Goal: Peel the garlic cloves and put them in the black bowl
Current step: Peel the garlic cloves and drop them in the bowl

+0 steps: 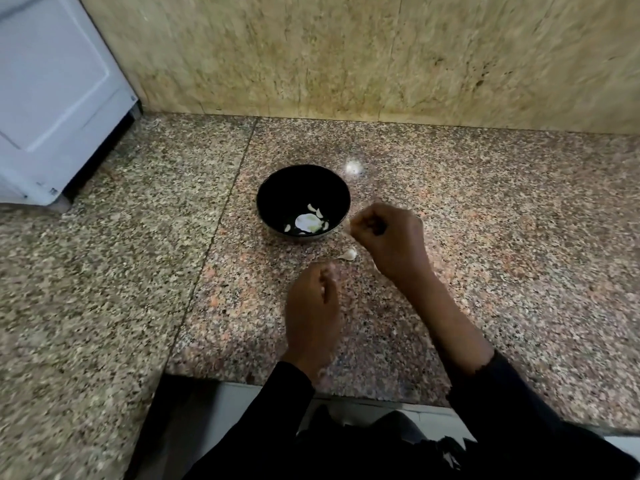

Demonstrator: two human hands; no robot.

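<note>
In the black bowl (pixel 277 195): several peeled cloves (pixel 310 221); one clove (pixel 349 253) left on counter (pixel 485 237); right hand (pixel 388 237) curled, contents unclear; left hand (pixel 311 313) blurred, can't tell.

A speckled granite countertop (pixel 485 209) meets a mottled yellowish stone wall (pixel 346 53); a white appliance (pixel 52 98), perhaps a fridge, stands far left.

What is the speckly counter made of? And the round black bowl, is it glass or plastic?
The speckled pink-and-grey counter looks like polished granite: mottled grains, a seam between slabs and a bright light glint. The round black bowl is smooth and dark with a faint sheen; that fits glazed ceramic, glass or plastic, and the picture cannot settle which.
</note>
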